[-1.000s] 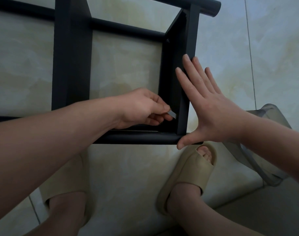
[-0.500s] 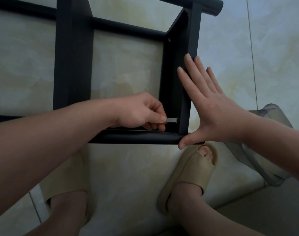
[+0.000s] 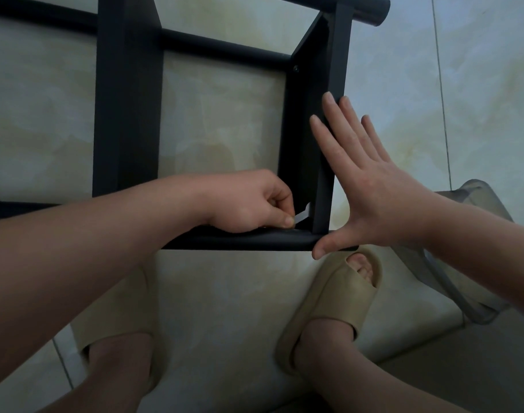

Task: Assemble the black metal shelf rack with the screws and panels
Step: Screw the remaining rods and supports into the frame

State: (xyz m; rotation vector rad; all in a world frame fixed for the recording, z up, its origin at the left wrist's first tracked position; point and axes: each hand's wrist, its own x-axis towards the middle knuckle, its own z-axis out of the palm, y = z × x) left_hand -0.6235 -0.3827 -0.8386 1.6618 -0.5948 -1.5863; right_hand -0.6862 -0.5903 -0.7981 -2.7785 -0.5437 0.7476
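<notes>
The black metal shelf rack (image 3: 126,114) stands on the tiled floor in front of me, seen from above. My left hand (image 3: 248,201) reaches inside the frame and pinches a small silver hex key (image 3: 303,215) at the lower corner of the right panel (image 3: 311,120). The key's tip sits against that panel, just above the near round tube (image 3: 242,241). My right hand (image 3: 371,186) lies flat with straight fingers against the outer face of the right panel, thumb down on the end of the near tube. A fitted screw (image 3: 296,67) shows near the panel's top.
My feet in beige slides (image 3: 335,299) stand on the pale floor tiles just below the rack. A grey translucent plastic bag (image 3: 469,263) lies at the right, partly under my right forearm. A darker surface (image 3: 478,371) fills the lower right corner.
My left hand has dropped toward the near tube and turned the hex key, whose handle now angles down-left. My right hand stays pressed on the panel.
</notes>
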